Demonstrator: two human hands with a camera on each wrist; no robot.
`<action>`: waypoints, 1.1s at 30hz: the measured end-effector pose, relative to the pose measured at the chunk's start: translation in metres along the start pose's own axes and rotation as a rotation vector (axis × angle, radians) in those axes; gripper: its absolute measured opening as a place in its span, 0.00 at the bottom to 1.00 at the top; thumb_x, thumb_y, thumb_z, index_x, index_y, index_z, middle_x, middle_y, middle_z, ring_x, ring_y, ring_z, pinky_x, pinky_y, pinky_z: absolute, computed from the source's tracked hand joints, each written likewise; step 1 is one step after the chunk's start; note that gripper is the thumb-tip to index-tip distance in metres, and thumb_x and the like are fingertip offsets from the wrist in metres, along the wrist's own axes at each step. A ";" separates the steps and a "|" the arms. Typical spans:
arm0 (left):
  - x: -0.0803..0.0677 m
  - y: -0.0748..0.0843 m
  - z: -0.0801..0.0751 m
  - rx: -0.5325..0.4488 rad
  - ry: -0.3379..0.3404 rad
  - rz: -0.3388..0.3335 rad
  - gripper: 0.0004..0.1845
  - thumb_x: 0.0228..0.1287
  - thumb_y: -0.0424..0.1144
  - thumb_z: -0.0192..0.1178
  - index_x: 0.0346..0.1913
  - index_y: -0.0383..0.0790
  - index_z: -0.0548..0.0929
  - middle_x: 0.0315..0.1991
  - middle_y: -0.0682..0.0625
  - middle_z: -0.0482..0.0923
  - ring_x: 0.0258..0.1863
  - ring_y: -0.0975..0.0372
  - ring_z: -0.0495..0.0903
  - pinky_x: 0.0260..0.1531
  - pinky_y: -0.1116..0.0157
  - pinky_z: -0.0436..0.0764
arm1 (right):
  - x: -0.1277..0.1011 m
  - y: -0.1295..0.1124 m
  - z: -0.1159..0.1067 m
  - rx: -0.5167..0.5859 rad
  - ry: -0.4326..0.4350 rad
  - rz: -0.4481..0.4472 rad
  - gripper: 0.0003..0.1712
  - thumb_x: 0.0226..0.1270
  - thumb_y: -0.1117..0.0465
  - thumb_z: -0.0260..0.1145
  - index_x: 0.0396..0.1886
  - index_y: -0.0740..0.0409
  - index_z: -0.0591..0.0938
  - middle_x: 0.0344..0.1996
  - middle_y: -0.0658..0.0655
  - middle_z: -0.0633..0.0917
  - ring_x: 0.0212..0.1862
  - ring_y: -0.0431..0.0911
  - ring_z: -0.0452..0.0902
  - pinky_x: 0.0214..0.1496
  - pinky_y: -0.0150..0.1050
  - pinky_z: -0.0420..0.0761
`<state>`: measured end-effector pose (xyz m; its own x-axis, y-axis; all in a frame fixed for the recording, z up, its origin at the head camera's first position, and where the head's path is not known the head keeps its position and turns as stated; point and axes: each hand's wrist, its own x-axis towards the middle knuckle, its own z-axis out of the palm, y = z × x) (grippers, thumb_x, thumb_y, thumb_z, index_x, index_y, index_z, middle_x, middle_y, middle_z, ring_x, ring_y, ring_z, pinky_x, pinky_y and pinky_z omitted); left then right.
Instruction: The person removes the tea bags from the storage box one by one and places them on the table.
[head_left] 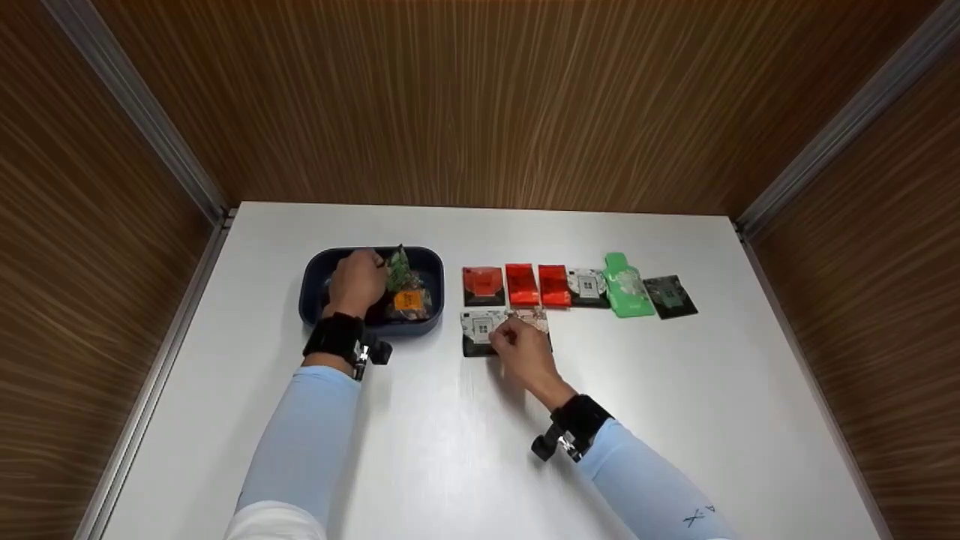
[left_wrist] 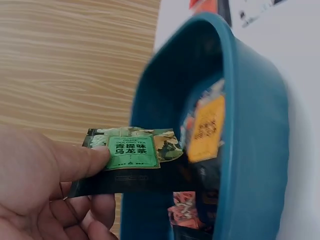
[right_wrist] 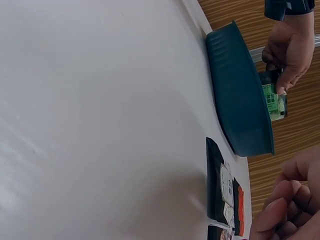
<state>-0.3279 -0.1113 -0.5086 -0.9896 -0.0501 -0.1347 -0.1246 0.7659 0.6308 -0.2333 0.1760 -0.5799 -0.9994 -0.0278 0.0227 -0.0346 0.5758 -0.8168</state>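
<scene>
Pinching a green tea packet (left_wrist: 132, 152) between thumb and fingers, the left hand (head_left: 358, 281) holds it just above the blue bowl (head_left: 315, 281), which has more packets inside. The right hand (head_left: 521, 349) rests with curled fingers on a pale packet (head_left: 534, 318) on the white table (head_left: 450, 450), just beside a black-and-white packet (head_left: 477, 330). I cannot tell if it grips it.

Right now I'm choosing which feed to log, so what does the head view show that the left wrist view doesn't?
Only the head view shows the right hand resting on packets laid on the white table, the row of red packets and the green pouch. Only the left wrist view shows the print on the green tea packet pinched by the left hand. Both show the blue tub and the orange packet inside it.
</scene>
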 end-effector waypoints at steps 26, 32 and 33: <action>-0.085 0.030 0.077 -0.610 -0.163 0.213 0.06 0.78 0.36 0.62 0.50 0.37 0.80 0.44 0.43 0.82 0.42 0.50 0.87 0.45 0.57 0.89 | 0.000 -0.019 -0.009 0.402 -0.017 0.094 0.26 0.75 0.55 0.71 0.67 0.59 0.78 0.50 0.60 0.84 0.25 0.53 0.80 0.24 0.37 0.81; -0.094 0.029 0.093 -0.486 -0.221 0.288 0.05 0.79 0.38 0.61 0.50 0.41 0.80 0.43 0.48 0.81 0.39 0.56 0.80 0.42 0.60 0.80 | -0.001 -0.023 -0.011 0.555 0.039 0.049 0.11 0.71 0.67 0.72 0.48 0.70 0.83 0.37 0.55 0.86 0.17 0.39 0.70 0.19 0.33 0.77; -0.094 0.029 0.095 -0.466 -0.216 0.301 0.05 0.79 0.39 0.60 0.49 0.42 0.80 0.42 0.49 0.80 0.38 0.58 0.78 0.41 0.60 0.77 | -0.002 -0.023 -0.011 0.553 0.041 0.044 0.10 0.70 0.68 0.72 0.46 0.70 0.84 0.34 0.54 0.86 0.17 0.39 0.70 0.19 0.32 0.77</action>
<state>-0.2317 -0.0235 -0.5497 -0.9555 0.2945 -0.0190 0.0930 0.3617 0.9276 -0.2309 0.1718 -0.5550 -0.9997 0.0249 -0.0052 0.0067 0.0607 -0.9981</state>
